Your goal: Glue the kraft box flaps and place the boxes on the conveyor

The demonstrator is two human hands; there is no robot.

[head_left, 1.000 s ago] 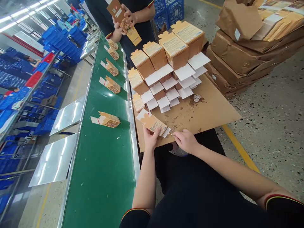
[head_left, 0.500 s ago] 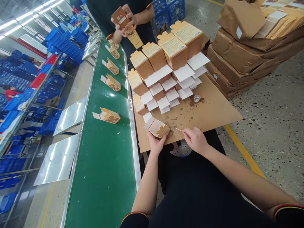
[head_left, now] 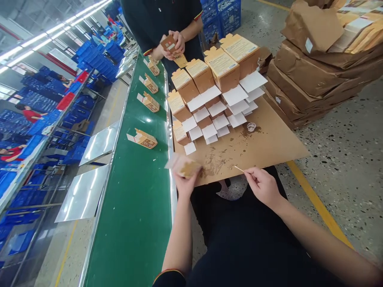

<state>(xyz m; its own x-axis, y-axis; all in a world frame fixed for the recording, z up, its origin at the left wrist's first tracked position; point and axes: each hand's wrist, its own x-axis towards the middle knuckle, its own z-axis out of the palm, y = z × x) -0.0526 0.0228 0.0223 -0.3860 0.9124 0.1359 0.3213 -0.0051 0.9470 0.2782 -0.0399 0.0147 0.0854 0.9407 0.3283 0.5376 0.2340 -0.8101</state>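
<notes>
My left hand [head_left: 186, 184] is closed around a small cardboard box [head_left: 187, 166], blurred by motion, at the table's left edge beside the green conveyor belt [head_left: 134, 223]. Between the thumb and fingers of my right hand [head_left: 263, 185] is a thin pale stick, perhaps a cotton swab [head_left: 239, 170], its tip just over the brown tabletop [head_left: 269, 147]. Wet-looking dark smears mark the board between my hands. A small clear cup [head_left: 251, 126] stands farther back in a dark splash. Behind it, cardboard boxes [head_left: 223, 67] are stacked in rows, white flaps sticking out towards me.
Several open boxes [head_left: 143, 138] lie spaced along the belt. Across the table a co-worker's hands [head_left: 176, 44] hold another box. Brown paper-wrapped bundles [head_left: 311, 79] are piled on the floor at right. Blue crates [head_left: 221, 18] stand behind, and metal plates [head_left: 82, 195] flank the belt.
My left hand has carried the box left, towards the belt. My right hand with the stick has moved right, away from the box. The co-worker has lowered their box, and the view has shifted slightly.
</notes>
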